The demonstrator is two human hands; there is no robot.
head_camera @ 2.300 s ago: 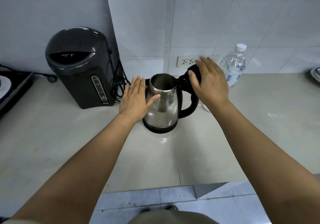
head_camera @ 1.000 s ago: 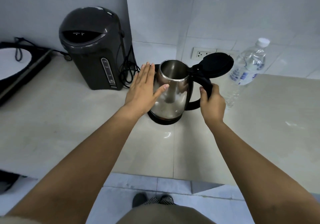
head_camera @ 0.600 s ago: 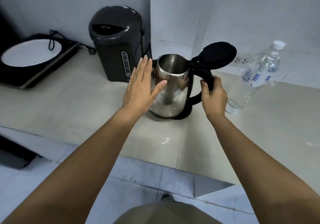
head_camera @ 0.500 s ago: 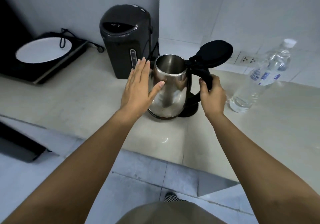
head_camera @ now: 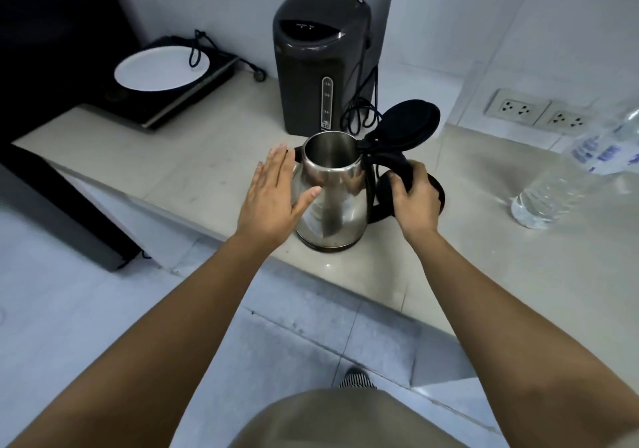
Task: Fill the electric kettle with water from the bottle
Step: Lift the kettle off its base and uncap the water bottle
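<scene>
Lid up, the kettle looks empty, just in front of the dispenser. Right hand grips its handle; left hand lies flat against its side, fingers straight. The bottle stands untouched, well right of the dispenser: all the pouring is left.

The kettle is mirror-bright silver steel, with a black lid and black handle. The bottle is clear with a blue-printed label. The hot-water dispenser is dark grey. A white disc tops a black cooker. The counter is pale beige and the 2 sockets are white. The shoe is striped black and white.
</scene>
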